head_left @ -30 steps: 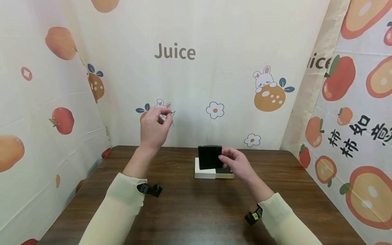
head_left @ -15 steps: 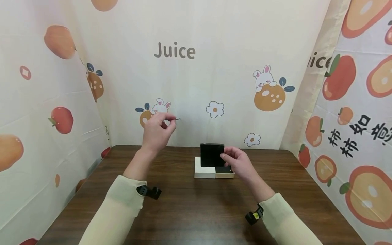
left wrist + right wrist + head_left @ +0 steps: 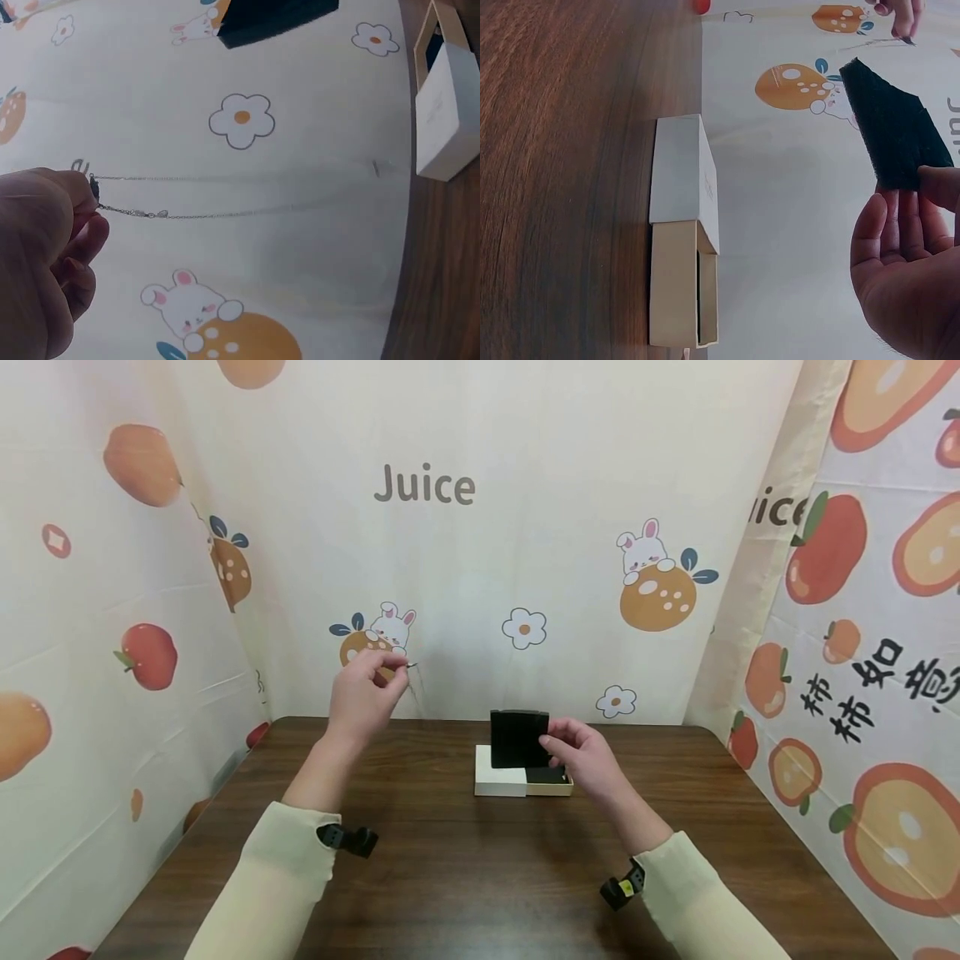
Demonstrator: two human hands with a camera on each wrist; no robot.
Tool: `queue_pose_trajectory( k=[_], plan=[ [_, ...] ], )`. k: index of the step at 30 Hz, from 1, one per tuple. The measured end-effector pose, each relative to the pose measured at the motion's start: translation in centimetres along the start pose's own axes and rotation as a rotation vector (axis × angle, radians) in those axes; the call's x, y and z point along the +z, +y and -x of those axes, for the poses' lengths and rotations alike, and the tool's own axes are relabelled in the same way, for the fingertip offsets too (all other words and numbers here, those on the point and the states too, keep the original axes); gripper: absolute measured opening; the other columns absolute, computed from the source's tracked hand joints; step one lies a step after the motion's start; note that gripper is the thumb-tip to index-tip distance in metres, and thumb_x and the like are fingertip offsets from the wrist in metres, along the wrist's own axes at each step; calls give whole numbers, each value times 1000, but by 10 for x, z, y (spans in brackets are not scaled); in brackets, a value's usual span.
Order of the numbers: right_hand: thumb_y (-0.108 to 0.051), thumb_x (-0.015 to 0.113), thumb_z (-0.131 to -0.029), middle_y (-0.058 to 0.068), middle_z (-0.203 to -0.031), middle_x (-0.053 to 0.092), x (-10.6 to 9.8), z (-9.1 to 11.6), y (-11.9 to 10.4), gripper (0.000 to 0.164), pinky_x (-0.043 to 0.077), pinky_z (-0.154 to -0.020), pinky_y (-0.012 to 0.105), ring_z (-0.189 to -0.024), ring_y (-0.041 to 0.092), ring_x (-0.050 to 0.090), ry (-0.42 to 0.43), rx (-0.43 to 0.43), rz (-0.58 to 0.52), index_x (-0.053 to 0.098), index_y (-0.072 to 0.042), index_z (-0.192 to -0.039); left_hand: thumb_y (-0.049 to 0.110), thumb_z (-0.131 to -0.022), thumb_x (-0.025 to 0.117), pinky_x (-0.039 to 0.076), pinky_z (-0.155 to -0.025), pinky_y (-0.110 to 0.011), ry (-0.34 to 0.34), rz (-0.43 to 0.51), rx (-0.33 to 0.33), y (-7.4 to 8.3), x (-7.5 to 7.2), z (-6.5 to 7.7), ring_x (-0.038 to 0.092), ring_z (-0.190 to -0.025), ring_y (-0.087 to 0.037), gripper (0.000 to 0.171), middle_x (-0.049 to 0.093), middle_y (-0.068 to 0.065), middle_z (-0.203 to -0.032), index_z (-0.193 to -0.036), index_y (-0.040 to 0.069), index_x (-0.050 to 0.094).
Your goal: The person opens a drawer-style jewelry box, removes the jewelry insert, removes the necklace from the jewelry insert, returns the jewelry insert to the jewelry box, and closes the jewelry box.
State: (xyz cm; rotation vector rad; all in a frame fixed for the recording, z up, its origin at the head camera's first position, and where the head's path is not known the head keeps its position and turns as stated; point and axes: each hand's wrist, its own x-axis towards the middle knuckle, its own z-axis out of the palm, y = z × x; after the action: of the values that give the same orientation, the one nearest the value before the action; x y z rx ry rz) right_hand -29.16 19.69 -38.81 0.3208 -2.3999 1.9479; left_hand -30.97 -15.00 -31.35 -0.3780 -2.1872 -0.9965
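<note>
A: Where was the necklace (image 3: 150, 215)?
B: Pinched in the L hand (image 3: 362, 695), hung lengthwise down, well left of the black pad (image 3: 519, 739) (R hand (image 3: 588, 758) gripped that, nearer the box (image 3: 501, 782)).
A: Diff vs. half a sec earlier?
B: L hand had dipped slightly & shifted left; R hand approx. same.

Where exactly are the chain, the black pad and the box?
Chain (image 3: 159, 215): left wrist view, lower of its two strands.
Black pad (image 3: 518, 739): head view, middle of its flat face.
Box (image 3: 677, 169): right wrist view, outer wall of its white part.
</note>
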Motion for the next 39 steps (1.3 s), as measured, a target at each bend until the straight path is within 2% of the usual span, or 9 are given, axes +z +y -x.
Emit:
queue_pose_trajectory(
  k=[9,23,32,39],
  plan=[
    [-14,68,-109,3,-109,66,-1,2,-3,26,60,-81,24,-98,17,62,-3,-13,-6,64,6,-126,10,-102,74,56,-74,-31,-27,-34,-15,-17,-1,11,67,-82,-29,15,77,-17,-106,-111,0,82],
    [-16,68,-109,2,-109,67,-1,1,-3,25,61,-82,25,-101,19,62,-8,-6,-6,65,3,-126,12,-103,72,60,-81,-42,-87,-100,-129,-58,-1,26,68,-91,-33,18,77,-18,-111,-114,1,81],
    [-16,68,-109,3,-109,66,-1,1,-3,26,62,-84,28,-100,19,61,-8,-1,-3,64,4,-126,13,-104,72,60,-82,-39,-125,-120,-164,-69,0,34,69,-92,-31,18,78,-17,-112,-116,3,82],
    [-17,69,-109,4,-110,66,-1,2,-4,27,61,-82,25,-100,19,61,-11,0,1,64,4,-126,11,-104,71,65,-90,-54,-151,-101,-173,-76,3,38,72,-98,-36,17,77,-19,-114,-116,2,80]
  ],
)
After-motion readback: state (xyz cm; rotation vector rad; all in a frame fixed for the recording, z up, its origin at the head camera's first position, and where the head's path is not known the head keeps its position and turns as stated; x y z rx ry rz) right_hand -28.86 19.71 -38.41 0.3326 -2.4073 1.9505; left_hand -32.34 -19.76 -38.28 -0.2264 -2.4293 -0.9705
